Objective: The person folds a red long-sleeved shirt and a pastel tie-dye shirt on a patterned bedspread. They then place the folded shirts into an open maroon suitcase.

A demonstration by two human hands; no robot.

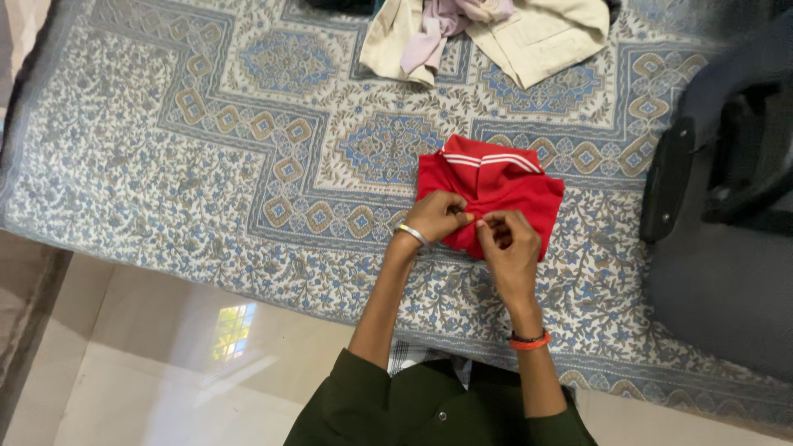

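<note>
A folded red shirt (496, 194) with a white-striped collar lies on a patterned blue and cream bedsheet (248, 149). My left hand (436, 216), with a silver bangle on the wrist, pinches the shirt's near edge. Close beside it, my right hand (508, 246), with a black and orange band on the wrist, also pinches the red fabric at the near edge. The fingertips of both hands almost meet over the cloth.
A heap of cream and pale lilac clothes (487, 33) lies at the far edge of the sheet. A dark bag or case (719, 215) stands at the right. Pale tiled floor (165, 355) shows below the sheet's near edge.
</note>
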